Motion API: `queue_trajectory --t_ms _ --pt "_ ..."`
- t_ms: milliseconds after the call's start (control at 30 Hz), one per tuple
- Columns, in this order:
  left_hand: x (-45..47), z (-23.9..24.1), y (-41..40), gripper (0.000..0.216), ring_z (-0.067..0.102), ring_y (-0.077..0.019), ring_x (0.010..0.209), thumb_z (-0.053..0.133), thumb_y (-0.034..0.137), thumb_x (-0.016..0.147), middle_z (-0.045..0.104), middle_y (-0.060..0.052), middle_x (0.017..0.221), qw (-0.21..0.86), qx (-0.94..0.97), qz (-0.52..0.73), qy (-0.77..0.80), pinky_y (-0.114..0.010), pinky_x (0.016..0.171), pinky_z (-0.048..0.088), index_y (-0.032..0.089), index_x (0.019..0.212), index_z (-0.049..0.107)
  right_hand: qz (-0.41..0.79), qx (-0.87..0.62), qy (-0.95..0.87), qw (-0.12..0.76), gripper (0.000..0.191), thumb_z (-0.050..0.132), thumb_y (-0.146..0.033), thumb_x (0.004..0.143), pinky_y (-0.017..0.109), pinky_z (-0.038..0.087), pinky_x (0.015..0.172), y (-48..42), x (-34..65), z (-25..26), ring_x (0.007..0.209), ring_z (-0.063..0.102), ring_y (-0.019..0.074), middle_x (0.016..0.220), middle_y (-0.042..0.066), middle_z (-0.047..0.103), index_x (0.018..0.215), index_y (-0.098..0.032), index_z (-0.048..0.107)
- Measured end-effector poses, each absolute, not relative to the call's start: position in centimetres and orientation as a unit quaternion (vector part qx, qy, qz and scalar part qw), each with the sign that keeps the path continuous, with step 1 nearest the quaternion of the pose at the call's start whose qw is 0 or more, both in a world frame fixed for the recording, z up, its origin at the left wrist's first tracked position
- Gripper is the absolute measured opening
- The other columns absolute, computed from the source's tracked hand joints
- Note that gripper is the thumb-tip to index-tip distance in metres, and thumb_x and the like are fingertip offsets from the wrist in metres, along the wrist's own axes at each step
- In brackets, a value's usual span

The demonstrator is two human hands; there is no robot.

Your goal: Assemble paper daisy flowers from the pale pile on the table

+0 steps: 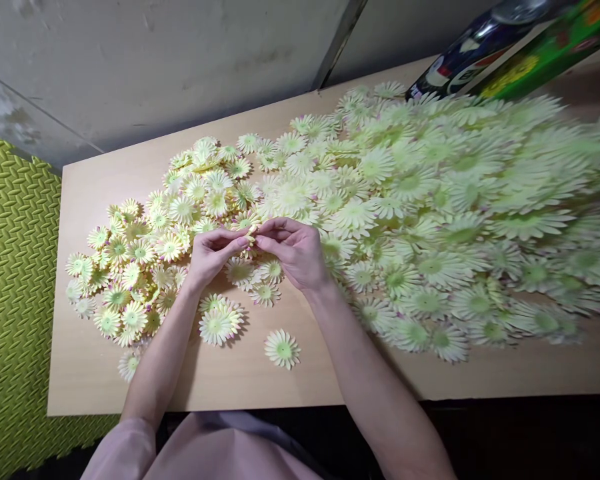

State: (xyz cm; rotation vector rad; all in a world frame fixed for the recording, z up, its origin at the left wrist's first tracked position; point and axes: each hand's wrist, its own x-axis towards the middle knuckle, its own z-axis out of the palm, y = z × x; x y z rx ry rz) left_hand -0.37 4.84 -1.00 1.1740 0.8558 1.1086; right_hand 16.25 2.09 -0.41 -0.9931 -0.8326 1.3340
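Note:
My left hand [214,253] and my right hand [294,252] meet over the middle of the table. Between their pinched fingertips is a small pale yellow artificial flower [251,237], seen edge-on and partly covered by the fingers. Both thumbs press against it from the near side. Under and behind the hands lie more loose daisy-like flower heads with pale petals and green centres. Close to my forearms sit a small stack of flower heads [221,323] and a single flower head [283,349], lying flat.
A pile of flower heads [130,267] spreads over the left of the wooden table [300,390]. A much larger heap [430,220] covers the right. At the back right stand a dark bottle [460,60] and a green box [555,53]. A grey wall [180,60] borders the far edge; green foam matting [15,300] is at left.

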Motion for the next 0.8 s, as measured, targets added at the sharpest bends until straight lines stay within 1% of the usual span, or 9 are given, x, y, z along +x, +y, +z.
queue_trajectory --t_ms 67,133,200,267,333,400,600,733,800 --pt "-0.38 -1.04 4.85 0.018 0.072 -0.0121 0.075 0.084 0.029 0.07 0.078 -0.005 0.091 0.612 0.509 0.479 0.37 -0.023 0.071 0.058 0.02 0.083 0.078 0.569 -0.434 -0.36 0.599 0.019 0.085 -0.021 0.064 0.023 0.062 0.064 2.14 16.17 -0.58 0.067 0.069 0.0112 0.075 -0.001 0.074 0.079 -0.021 0.073" --pt "-0.4 -1.09 4.86 0.018 0.07 -0.0101 0.073 0.083 0.029 0.071 0.077 -0.003 0.084 0.626 0.505 0.476 0.356 -0.022 0.07 0.056 0.02 0.086 0.076 0.563 -0.439 -0.364 0.598 0.018 0.084 -0.021 0.064 0.023 0.061 0.064 2.16 16.1 -0.63 0.067 0.068 0.0111 0.075 -0.001 0.073 0.077 -0.021 0.072" --pt "-0.43 -1.15 4.87 0.017 0.066 -0.0066 0.066 0.081 0.029 0.074 0.072 0.001 0.072 0.639 0.499 0.474 0.344 -0.018 0.065 0.053 0.019 0.085 0.073 0.556 -0.442 -0.371 0.598 0.016 0.083 -0.021 0.065 0.023 0.06 0.065 2.16 16.07 -0.59 0.067 0.067 0.0109 0.074 -0.001 0.072 0.076 -0.021 0.071" --pt "-0.48 -1.16 4.88 0.017 0.058 -0.0038 0.056 0.079 0.031 0.076 0.064 0.003 0.062 0.644 0.496 0.47 0.344 -0.016 0.057 0.046 0.017 0.081 0.07 0.551 -0.439 -0.379 0.599 0.014 0.081 -0.02 0.067 0.022 0.059 0.064 2.14 16.06 -0.51 0.067 0.066 0.0102 0.074 -0.002 0.071 0.076 -0.021 0.071" --pt "-0.49 -1.12 4.9 0.021 0.05 -0.0026 0.051 0.079 0.033 0.076 0.057 0.005 0.057 0.642 0.494 0.468 0.353 -0.016 0.052 0.041 0.016 0.078 0.068 0.548 -0.437 -0.39 0.597 0.012 0.08 -0.02 0.069 0.021 0.058 0.062 2.11 16.05 -0.42 0.066 0.064 0.01 0.073 -0.001 0.069 0.077 -0.021 0.071" --pt "-0.46 -1.04 4.92 0.023 0.048 -0.0028 0.051 0.08 0.036 0.075 0.056 0.005 0.058 0.639 0.49 0.469 0.363 -0.017 0.052 0.04 0.016 0.079 0.068 0.546 -0.439 -0.394 0.595 0.011 0.079 -0.02 0.07 0.022 0.057 0.06 2.08 16.03 -0.34 0.067 0.064 0.0105 0.074 -0.001 0.069 0.077 -0.021 0.07" --pt "-0.34 -1.13 4.97 0.026 0.048 -0.0034 0.056 0.077 0.039 0.078 0.056 0.003 0.066 0.628 0.491 0.478 0.369 -0.017 0.055 0.04 0.016 0.08 0.066 0.56 -0.437 -0.38 0.592 0.011 0.078 -0.02 0.07 0.022 0.056 0.059 2.1 15.96 -0.41 0.065 0.062 0.0102 0.074 -0.001 0.067 0.077 -0.021 0.069" --pt "-0.42 -1.17 4.92 0.026 0.042 -0.0029 0.053 0.075 0.04 0.079 0.05 0.004 0.063 0.642 0.481 0.471 0.367 -0.016 0.05 0.035 0.016 0.081 0.065 0.563 -0.432 -0.377 0.595 0.012 0.079 -0.019 0.07 0.022 0.055 0.06 2.13 16.09 -0.57 0.063 0.06 0.0087 0.074 -0.002 0.064 0.075 -0.021 0.068" --pt "-0.45 -1.03 4.89 0.025 0.041 -0.003 0.054 0.076 0.038 0.078 0.048 0.005 0.063 0.659 0.465 0.464 0.368 -0.015 0.05 0.034 0.017 0.082 0.065 0.561 -0.435 -0.382 0.592 0.013 0.079 -0.02 0.07 0.022 0.055 0.06 2.11 16.18 -0.56 0.063 0.06 0.0091 0.074 -0.002 0.064 0.075 -0.021 0.067"
